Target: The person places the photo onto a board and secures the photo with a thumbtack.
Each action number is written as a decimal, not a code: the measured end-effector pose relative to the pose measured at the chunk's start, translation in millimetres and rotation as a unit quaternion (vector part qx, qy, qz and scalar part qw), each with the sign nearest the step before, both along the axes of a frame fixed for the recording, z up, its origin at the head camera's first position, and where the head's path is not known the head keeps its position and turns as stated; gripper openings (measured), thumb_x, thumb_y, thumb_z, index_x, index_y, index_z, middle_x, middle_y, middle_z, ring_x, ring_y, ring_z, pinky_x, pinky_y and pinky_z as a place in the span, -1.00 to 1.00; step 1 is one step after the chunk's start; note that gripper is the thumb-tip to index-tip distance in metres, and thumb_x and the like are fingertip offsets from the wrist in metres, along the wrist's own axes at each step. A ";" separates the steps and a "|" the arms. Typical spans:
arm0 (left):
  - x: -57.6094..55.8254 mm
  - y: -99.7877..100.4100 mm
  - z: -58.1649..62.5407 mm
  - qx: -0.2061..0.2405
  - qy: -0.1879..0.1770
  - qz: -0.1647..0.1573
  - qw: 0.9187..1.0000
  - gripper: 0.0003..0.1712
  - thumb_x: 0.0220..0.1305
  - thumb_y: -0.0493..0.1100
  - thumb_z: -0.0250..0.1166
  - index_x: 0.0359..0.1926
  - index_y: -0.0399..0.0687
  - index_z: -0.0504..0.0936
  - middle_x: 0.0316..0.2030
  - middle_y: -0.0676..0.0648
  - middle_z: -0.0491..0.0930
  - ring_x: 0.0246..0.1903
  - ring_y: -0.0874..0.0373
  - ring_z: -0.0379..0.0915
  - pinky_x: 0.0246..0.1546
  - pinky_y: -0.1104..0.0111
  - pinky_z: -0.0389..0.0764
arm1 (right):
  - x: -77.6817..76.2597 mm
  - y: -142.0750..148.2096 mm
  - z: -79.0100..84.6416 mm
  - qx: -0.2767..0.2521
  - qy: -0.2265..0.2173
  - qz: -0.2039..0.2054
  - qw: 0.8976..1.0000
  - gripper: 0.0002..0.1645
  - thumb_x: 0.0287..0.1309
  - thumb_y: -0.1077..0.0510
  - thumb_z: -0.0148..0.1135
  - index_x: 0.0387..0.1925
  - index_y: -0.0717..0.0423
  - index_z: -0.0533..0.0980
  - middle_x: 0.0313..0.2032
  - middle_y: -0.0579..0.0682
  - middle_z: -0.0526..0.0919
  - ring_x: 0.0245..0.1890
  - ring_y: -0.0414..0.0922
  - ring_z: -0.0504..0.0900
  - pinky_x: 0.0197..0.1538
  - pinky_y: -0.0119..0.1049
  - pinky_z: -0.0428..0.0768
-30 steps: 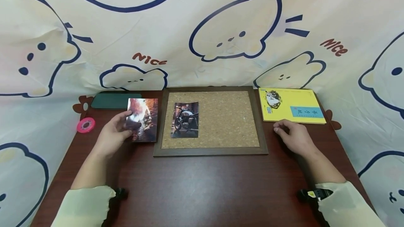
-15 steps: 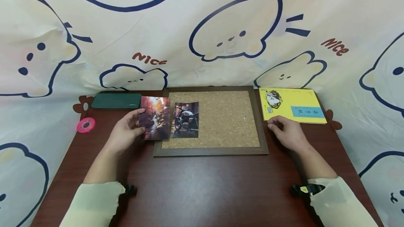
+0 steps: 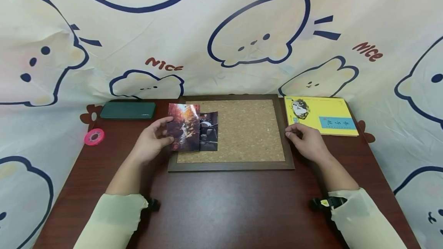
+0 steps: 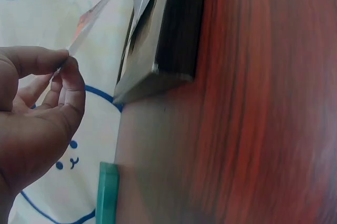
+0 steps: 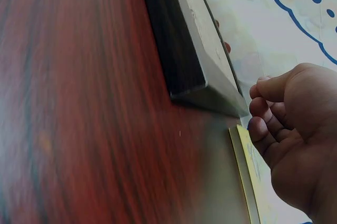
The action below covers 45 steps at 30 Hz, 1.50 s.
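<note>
My left hand (image 3: 152,141) pinches the left edge of a photo print (image 3: 184,128) with a reddish, sunlit scene. In the left wrist view the print (image 4: 97,18) is seen edge-on between thumb and fingers, raised over the framed cork board (image 3: 249,133). It overlaps the left part of a motorcycle photo (image 3: 209,131) that lies on the cork. My right hand (image 3: 308,141) hovers by the board's right edge, just in front of a yellow book (image 3: 322,110). Its fingers are loosely curled with nothing between them in the right wrist view.
A dark green case (image 3: 127,110) lies at the back left of the brown wooden table (image 3: 221,206). In front of it sits a pink ring-shaped roll (image 3: 94,137). A patterned cloth (image 3: 194,41) hangs behind the table.
My left hand has carried the photo print rightward from beside the board to over its left part, partly covering the motorcycle photo. My right hand has moved left, toward the board's right edge.
</note>
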<state>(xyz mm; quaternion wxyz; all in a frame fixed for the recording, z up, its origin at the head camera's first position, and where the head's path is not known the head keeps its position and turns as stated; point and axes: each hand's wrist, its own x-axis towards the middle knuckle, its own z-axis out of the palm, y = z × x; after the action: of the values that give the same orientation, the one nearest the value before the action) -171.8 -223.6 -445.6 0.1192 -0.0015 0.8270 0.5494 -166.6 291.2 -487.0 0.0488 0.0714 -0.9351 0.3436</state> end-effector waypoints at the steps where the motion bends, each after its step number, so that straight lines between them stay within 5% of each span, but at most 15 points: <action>1: -0.7 2.2 -1.1 -0.004 0.003 -0.002 1.000 -0.23 0.36 -0.38 0.33 0.52 0.10 0.35 0.31 -0.20 0.40 0.17 -0.14 0.41 -0.13 0.42 0.60 | -0.8 -2.0 0.5 -0.001 0.001 0.001 1.000 -0.89 0.44 0.12 0.28 -0.10 0.02 0.67 -0.28 -0.05 0.74 -0.33 -0.08 0.57 -0.30 -0.22 0.52; 12: -7.5 32.4 -8.9 -0.010 0.014 -0.034 0.999 -0.24 0.34 -0.37 0.36 0.49 0.13 0.40 0.43 -0.17 0.33 0.19 -0.15 0.44 -0.14 0.30 0.59 | -11.4 -26.3 8.6 -0.018 -0.014 0.011 1.000 -0.91 0.44 0.13 0.28 -0.11 0.02 0.65 -0.29 -0.05 0.72 -0.32 -0.07 0.56 -0.31 -0.19 0.53; 23: -13.9 63.5 -14.4 0.009 0.008 -0.046 0.999 -0.23 0.30 -0.40 0.37 0.46 0.18 0.43 0.27 -0.15 0.44 0.07 -0.08 0.53 -0.27 0.30 0.60 | -20.8 -47.5 9.1 -0.040 -0.034 0.017 0.998 -0.88 0.44 0.13 0.28 -0.09 0.06 0.65 -0.24 -0.03 0.72 -0.28 -0.07 0.58 -0.26 -0.17 0.56; 45: -18.2 107.8 -19.2 -0.001 0.018 -0.083 0.996 -0.24 0.29 -0.37 0.41 0.47 0.07 0.44 0.26 -0.18 0.43 -0.05 -0.02 0.52 -0.27 0.30 0.58 | -38.3 -80.0 20.8 -0.057 -0.035 0.037 0.997 -0.88 0.43 0.14 0.28 -0.09 0.05 0.66 -0.19 -0.01 0.73 -0.17 -0.05 0.64 -0.09 -0.12 0.59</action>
<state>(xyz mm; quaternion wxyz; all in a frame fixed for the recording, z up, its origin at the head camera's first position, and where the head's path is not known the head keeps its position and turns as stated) -190.0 -115.8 -464.8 0.1493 0.0769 0.8269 0.5367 -204.9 211.2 -466.3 0.0071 0.0912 -0.9117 0.4004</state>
